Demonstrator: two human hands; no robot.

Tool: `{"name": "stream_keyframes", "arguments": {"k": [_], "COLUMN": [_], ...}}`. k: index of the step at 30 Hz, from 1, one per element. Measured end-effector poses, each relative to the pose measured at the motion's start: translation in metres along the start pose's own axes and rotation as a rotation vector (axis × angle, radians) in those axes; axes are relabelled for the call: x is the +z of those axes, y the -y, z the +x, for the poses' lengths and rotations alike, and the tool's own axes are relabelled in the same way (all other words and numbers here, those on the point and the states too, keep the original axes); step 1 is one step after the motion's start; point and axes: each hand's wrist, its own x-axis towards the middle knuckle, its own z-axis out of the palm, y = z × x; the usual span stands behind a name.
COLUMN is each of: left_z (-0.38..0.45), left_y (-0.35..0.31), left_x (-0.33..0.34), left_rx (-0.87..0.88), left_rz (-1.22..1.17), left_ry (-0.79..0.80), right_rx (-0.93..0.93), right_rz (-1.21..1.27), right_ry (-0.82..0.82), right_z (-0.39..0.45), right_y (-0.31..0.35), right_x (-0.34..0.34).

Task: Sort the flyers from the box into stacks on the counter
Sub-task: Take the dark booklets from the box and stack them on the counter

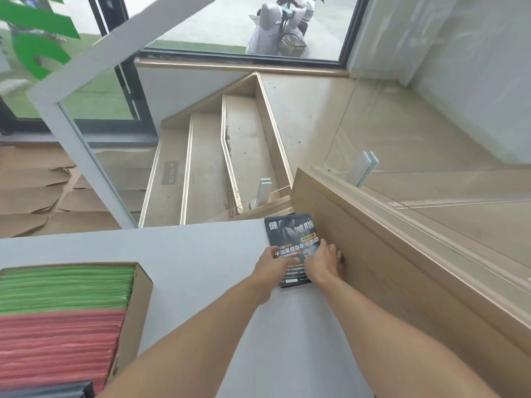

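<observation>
The grey counter (178,254) is carrying a cardboard box (135,308) sitting packed with green, red and dark flyers, so most sorting is waiting, while only one black flyer stack (290,234) is lying against the wooden ledge, both the left hand (270,264) and right hand (323,262) pressing spread fingers flat onto it

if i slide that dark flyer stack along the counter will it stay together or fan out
The dark flyer stack looks thin and glossy, so its sheets would probably slip over each other and fan out. The grey counter looks smooth, so it should slide easily. Lifted by one edge, it would likely droop.
</observation>
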Motion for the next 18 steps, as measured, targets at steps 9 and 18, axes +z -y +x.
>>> {"name": "stream_keyframes", "arguments": {"k": [9, 18], "left_z": [0.012, 0.013], "left_y": [-0.007, -0.001], "left_x": [0.002, 0.003], "left_rx": [-0.009, -0.014], "left_rz": [0.137, 0.132], "left_ry": [-0.042, -0.058], "right_rx": [0.030, 0.010], "right_rz": [0.147, 0.096], "right_ry": [0.045, 0.113], "right_z": [0.001, 0.008], "right_y": [0.009, 0.008], "right_x": [0.001, -0.003]}}
